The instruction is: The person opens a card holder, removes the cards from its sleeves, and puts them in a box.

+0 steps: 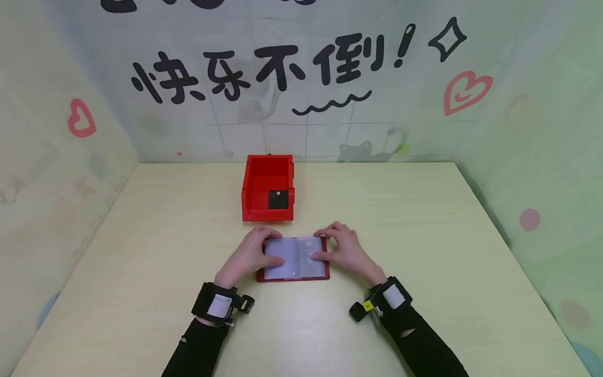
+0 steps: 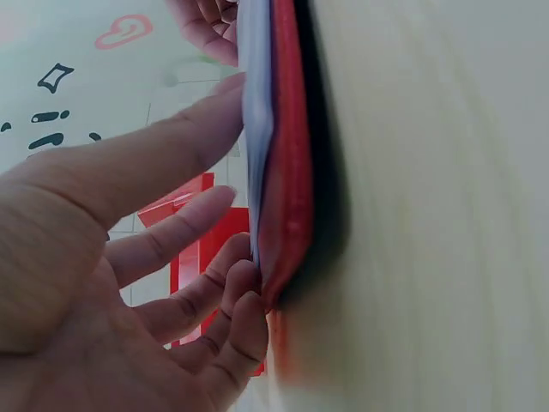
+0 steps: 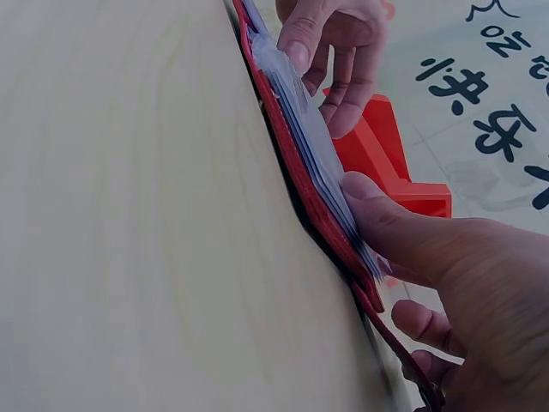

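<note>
A small red card holder [image 1: 296, 257] with clear plastic sleeves lies spread open on the table. My left hand [image 1: 251, 255] holds its left side, the thumb on the left page and the fingers by the far edge. On the opposite side my right hand [image 1: 347, 252] grips the right half, its thumb pressing on the sleeves. In the right wrist view the stacked sleeves [image 3: 313, 150] stand slightly apart at their edges, and a dark red strap [image 3: 390, 339] hangs from the cover. The left wrist view shows the red cover [image 2: 293, 163] edge-on.
A red open bin [image 1: 267, 215] stands just beyond the card holder, with a flat black square item [image 1: 278, 200] inside it. The pale wooden table [image 1: 179, 220] meets printed walls at the back and both sides.
</note>
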Motion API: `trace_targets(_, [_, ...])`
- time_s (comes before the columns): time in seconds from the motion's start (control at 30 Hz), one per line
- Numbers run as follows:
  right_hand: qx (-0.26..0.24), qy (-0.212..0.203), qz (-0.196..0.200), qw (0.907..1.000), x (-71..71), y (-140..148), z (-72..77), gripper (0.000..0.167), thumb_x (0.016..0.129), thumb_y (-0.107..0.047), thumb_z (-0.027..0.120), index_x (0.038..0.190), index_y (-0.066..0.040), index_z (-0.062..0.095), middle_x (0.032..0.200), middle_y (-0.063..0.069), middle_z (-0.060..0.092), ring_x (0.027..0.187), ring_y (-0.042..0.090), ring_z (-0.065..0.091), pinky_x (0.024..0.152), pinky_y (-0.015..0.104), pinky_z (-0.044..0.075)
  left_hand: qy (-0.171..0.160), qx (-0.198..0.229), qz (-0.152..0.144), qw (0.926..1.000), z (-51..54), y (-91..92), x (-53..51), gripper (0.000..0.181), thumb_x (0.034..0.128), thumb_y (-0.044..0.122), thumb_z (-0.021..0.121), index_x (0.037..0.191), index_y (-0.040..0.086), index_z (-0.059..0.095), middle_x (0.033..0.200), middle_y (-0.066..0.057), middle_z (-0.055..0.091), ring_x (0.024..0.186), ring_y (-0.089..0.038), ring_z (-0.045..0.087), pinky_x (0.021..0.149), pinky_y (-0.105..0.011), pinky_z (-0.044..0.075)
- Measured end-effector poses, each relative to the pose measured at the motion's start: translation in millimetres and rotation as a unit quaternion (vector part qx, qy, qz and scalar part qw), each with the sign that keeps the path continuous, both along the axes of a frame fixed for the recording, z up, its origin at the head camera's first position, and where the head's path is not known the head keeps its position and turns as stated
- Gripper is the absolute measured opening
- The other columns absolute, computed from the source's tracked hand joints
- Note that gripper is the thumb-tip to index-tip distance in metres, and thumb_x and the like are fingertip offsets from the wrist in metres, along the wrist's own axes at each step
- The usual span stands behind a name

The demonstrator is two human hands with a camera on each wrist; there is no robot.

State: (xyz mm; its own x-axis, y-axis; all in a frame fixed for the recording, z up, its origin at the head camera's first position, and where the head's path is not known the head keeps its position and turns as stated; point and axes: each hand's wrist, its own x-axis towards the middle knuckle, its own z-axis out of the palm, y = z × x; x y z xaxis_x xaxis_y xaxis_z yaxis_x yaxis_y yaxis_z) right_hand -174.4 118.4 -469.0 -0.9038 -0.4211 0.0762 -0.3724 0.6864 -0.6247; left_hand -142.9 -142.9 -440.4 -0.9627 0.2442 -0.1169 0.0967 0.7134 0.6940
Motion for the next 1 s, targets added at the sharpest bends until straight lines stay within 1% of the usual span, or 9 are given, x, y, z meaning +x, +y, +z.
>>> trace_targets(0.13, [-0.003, 0.004, -0.012, 0.9999, -0.6, -3.6, 1.7, 0.043, 0.078, -0.034, 0.086, 0.111, -0.013, 0.069, 0.101, 0.004, 0.060, 0.100, 0.022, 0.052, 0.089, 0.040, 0.031, -0.016, -0.003, 0.003, 0.9999, -0.5, -2.3, -1.1, 0.059, 0.0810, 0.015, 0.084, 0.134, 0.005, 0.059, 0.131, -0.014, 0.053, 0.119, -0.029, 0.052, 0.102, -0.046, 0.052])
trace_targets(0.27, [-0.017, 0.003, -0.031, 0.9994, -0.6, -7.6, 5.4, 0.031, 0.082, -0.031, 0.084, 0.099, -0.011, 0.068, 0.095, 0.004, 0.062, 0.095, 0.022, 0.052, 0.093, 0.044, 0.032, -0.025, -0.006, 0.010, 0.9996, 0.2, -1.8, -2.4, 0.061, 0.0810, 0.016, 0.084, 0.135, 0.005, 0.058, 0.132, -0.015, 0.052, 0.119, -0.028, 0.052, 0.101, -0.046, 0.052])
trace_targets(0.4, [-0.052, -0.022, -0.039, 0.9976, 0.9, -10.8, 10.1, 0.018, 0.088, -0.026, 0.078, 0.092, -0.010, 0.070, 0.088, 0.005, 0.062, 0.088, 0.019, 0.052, 0.083, 0.034, 0.040, -0.022, -0.008, 0.014, 0.9996, -0.4, 0.3, -3.1, 0.061, 0.0805, 0.016, 0.085, 0.135, 0.004, 0.059, 0.132, -0.015, 0.052, 0.119, -0.028, 0.052, 0.102, -0.046, 0.052])
trace_targets(0.5, [-0.093, -0.056, -0.026, 0.9938, 5.3, -14.1, 15.1, 0.018, 0.094, -0.025, 0.071, 0.099, -0.008, 0.074, 0.088, 0.007, 0.066, 0.084, 0.018, 0.053, 0.071, 0.026, 0.043, -0.021, -0.003, 0.020, 0.9996, -1.4, 1.8, -2.8, 0.061, 0.0803, 0.016, 0.085, 0.135, 0.004, 0.059, 0.131, -0.015, 0.052, 0.119, -0.028, 0.052, 0.101, -0.046, 0.052])
trace_targets(0.6, [-0.123, -0.076, -0.002, 0.9895, 12.2, -17.5, 17.6, 0.026, 0.098, -0.024, 0.064, 0.111, -0.004, 0.074, 0.093, 0.011, 0.070, 0.084, 0.018, 0.056, 0.070, 0.023, 0.046, -0.021, 0.011, 0.031, 0.9992, -3.0, 3.7, -2.6, 0.062, 0.0800, 0.015, 0.085, 0.135, 0.004, 0.058, 0.128, -0.015, 0.053, 0.116, -0.028, 0.052, 0.097, -0.044, 0.054])
trace_targets(0.7, [-0.149, -0.081, 0.012, 0.9855, 19.1, -21.9, 16.0, 0.031, 0.103, -0.025, 0.056, 0.117, -0.002, 0.073, 0.100, 0.013, 0.074, 0.090, 0.021, 0.063, 0.080, 0.024, 0.051, -0.012, 0.035, 0.043, 0.9984, -5.1, 3.2, -3.7, 0.058, 0.0800, 0.013, 0.085, 0.131, 0.003, 0.059, 0.122, -0.015, 0.056, 0.106, -0.026, 0.054, 0.087, -0.036, 0.054])
trace_targets(0.83, [-0.174, -0.067, 0.020, 0.9823, 26.5, -28.0, 10.6, 0.035, 0.107, -0.025, 0.047, 0.119, -0.003, 0.072, 0.107, 0.013, 0.075, 0.105, 0.026, 0.067, 0.096, 0.035, 0.053, -0.006, 0.077, 0.045, 0.9960, -9.3, -2.1, -6.6, 0.036, 0.0852, 0.010, 0.079, 0.118, 0.002, 0.067, 0.108, -0.015, 0.064, 0.092, -0.022, 0.056, 0.076, -0.027, 0.049])
trace_targets(0.93, [-0.170, -0.040, 0.027, 0.9843, 30.3, -31.3, 6.1, 0.034, 0.106, -0.024, 0.049, 0.120, -0.004, 0.072, 0.111, 0.013, 0.074, 0.112, 0.029, 0.064, 0.102, 0.045, 0.049, -0.011, 0.106, 0.033, 0.9938, -10.2, -7.3, -7.6, 0.023, 0.0937, 0.013, 0.070, 0.114, 0.002, 0.073, 0.106, -0.015, 0.071, 0.090, -0.021, 0.061, 0.079, -0.028, 0.053])
trace_targets(1.0, [-0.165, -0.024, 0.027, 0.9856, 32.3, -32.9, 3.6, 0.032, 0.105, -0.023, 0.051, 0.119, -0.004, 0.073, 0.115, 0.014, 0.073, 0.115, 0.031, 0.063, 0.104, 0.049, 0.047, -0.021, 0.125, 0.025, 0.9916, -9.3, -9.9, -7.8, 0.025, 0.0988, 0.020, 0.064, 0.115, 0.004, 0.075, 0.109, -0.014, 0.075, 0.092, -0.021, 0.064, 0.084, -0.030, 0.055])
